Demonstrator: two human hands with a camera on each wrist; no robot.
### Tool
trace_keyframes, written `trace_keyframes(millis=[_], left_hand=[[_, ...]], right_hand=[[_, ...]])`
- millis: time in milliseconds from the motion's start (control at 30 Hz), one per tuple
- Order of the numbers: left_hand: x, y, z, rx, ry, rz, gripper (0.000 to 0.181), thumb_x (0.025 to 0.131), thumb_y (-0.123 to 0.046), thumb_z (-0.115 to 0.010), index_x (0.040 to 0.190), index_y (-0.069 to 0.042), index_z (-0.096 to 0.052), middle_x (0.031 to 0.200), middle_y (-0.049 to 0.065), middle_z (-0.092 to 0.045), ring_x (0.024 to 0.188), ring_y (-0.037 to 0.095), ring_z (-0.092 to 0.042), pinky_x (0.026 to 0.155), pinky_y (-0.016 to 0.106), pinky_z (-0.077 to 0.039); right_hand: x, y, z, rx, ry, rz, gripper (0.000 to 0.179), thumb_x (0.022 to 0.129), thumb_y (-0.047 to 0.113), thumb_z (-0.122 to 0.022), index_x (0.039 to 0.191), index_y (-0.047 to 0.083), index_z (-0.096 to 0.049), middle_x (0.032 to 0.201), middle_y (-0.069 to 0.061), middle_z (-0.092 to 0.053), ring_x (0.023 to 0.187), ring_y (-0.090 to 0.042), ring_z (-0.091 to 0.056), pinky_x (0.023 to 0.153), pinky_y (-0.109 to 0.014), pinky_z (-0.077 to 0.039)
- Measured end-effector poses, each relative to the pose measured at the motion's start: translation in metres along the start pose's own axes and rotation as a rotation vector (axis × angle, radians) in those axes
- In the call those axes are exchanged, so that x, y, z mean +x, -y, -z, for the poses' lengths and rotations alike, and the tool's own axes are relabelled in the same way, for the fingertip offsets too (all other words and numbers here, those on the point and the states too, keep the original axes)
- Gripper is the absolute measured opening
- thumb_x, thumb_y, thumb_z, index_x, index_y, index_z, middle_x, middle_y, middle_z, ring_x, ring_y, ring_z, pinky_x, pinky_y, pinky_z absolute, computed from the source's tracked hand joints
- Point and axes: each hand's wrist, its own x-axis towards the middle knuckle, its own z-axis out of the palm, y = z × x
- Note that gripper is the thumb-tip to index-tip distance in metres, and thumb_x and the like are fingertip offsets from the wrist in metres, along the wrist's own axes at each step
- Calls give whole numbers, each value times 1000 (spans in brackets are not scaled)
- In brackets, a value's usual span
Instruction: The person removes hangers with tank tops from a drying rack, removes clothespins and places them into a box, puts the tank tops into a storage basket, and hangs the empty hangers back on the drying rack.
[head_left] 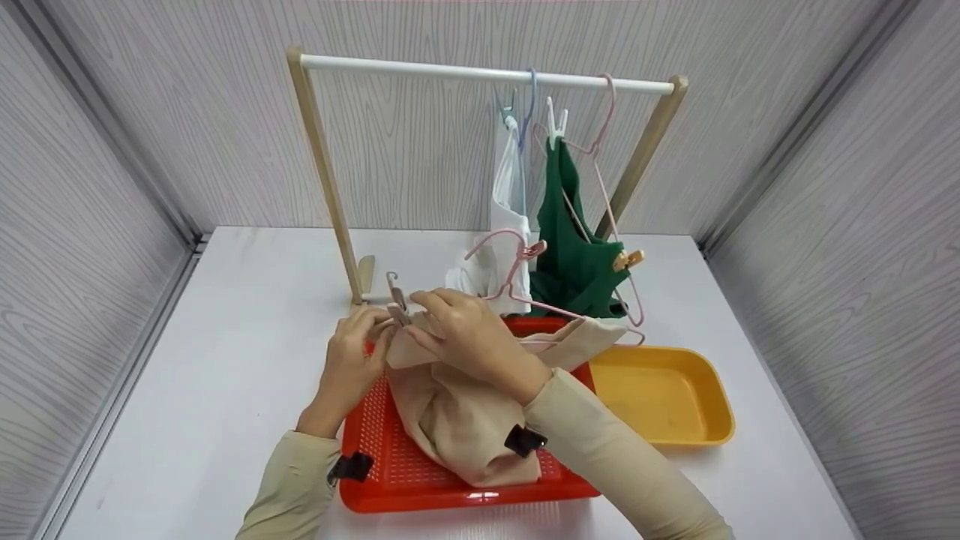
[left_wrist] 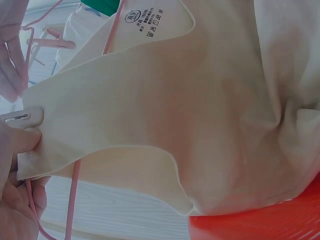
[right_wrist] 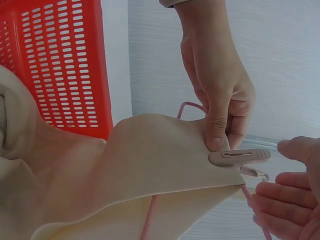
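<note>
A beige tank top [head_left: 465,420] hangs partly over the red basket, with a pink hanger [head_left: 512,270] threaded through its shoulders. At the left-hand strap, my left hand [right_wrist: 220,95] pinches the fabric over the hanger between thumb and fingers. Right beside that thumb, a pale pinkish clothespin [right_wrist: 240,156] is clamped on the strap's edge. My right hand [right_wrist: 295,195] is just off the clothespin's free end, fingers straight and apart from it, holding nothing. Printed care marks [left_wrist: 145,20] show inside the neckline.
A red perforated basket [head_left: 469,496] lies under the garment; a yellow tray [head_left: 709,390] sits to its right. Behind stands a rack [head_left: 420,67] carrying a white garment [head_left: 506,187] and a green garment [head_left: 559,217], both on hangers with clothespins. Another pink clothespin [head_left: 534,250] is near the white garment.
</note>
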Motion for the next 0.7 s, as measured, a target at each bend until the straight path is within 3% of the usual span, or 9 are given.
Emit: trace_keyframes(millis=[367, 533, 700], left_hand=[[0, -4, 0, 12, 1, -21, 10, 87, -3, -67, 96, -2, -63, 92, 8, -68, 90, 23, -62, 77, 35, -42], [0, -6, 2, 7, 12, -15, 11, 86, -2, -67, 97, -2, -63, 92, 8, -67, 89, 22, -63, 77, 35, -42], [-2, -4, 2, 8, 5, -21, 11, 85, -1, -68, 96, -1, -64, 90, 8, -67, 87, 22, -62, 76, 34, -41]], right_hand=[[15, 1, -8, -61, 92, -104, 30, 92, 29, -64, 108, 2, -65, 95, -11, -73, 79, -21, -72, 72, -30, -60], [19, 0, -11, 19, 122, -139, 31, 94, 28, -62, 110, 1, -64, 96, -11, -74, 77, -20, -72, 71, -28, -59], [21, 0, -13, 123, 159, -177, 33, 94, 26, -62, 115, 0, -63, 103, -13, -73, 88, -21, -73, 77, -28, -59]])
